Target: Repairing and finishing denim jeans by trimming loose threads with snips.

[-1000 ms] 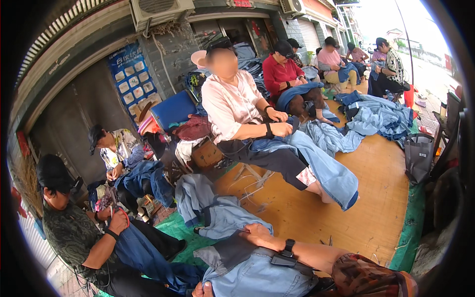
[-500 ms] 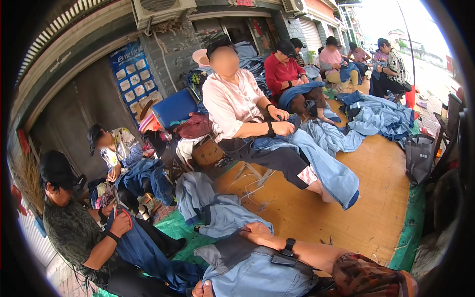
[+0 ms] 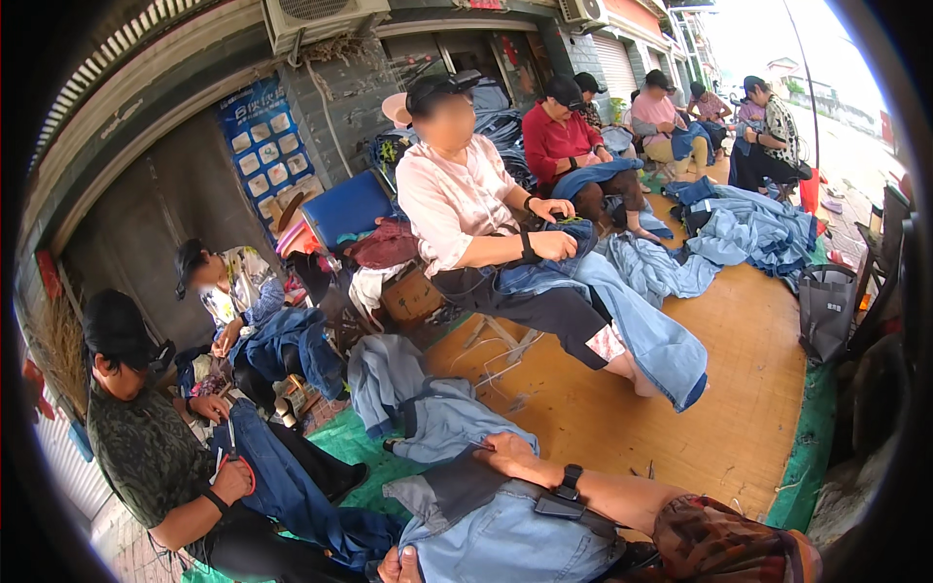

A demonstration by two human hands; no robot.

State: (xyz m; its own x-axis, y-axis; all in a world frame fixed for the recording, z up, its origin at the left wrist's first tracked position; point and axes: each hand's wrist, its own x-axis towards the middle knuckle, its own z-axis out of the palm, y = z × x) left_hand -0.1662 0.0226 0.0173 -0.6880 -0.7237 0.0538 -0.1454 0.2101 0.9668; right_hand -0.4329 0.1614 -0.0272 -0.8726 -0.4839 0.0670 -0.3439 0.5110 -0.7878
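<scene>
A light blue denim garment (image 3: 515, 539) lies across my lap at the bottom of the view, with a dark grey cloth piece (image 3: 465, 491) at its upper part. My right hand (image 3: 507, 455), with a black watch on the wrist, pinches the far edge of that grey piece. Low in the picture, my left hand (image 3: 400, 565) grips the garment's near left side; only some of its fingers show. A dark flat object (image 3: 560, 507) sits by my right wrist, its kind unclear.
Close on my left, a person in a dark patterned shirt holds red-handled scissors (image 3: 233, 462) at dark blue jeans (image 3: 282, 476). Ahead, a person in pink works on denim (image 3: 641, 335). More denim lies on the tan floor sheet (image 3: 743, 389). A grey bag (image 3: 826, 309) stands right.
My hands and the garment hold nearly still. The person on my left has lowered the scissors and spread the jeans. The person in pink has shifted their hands on the denim.
</scene>
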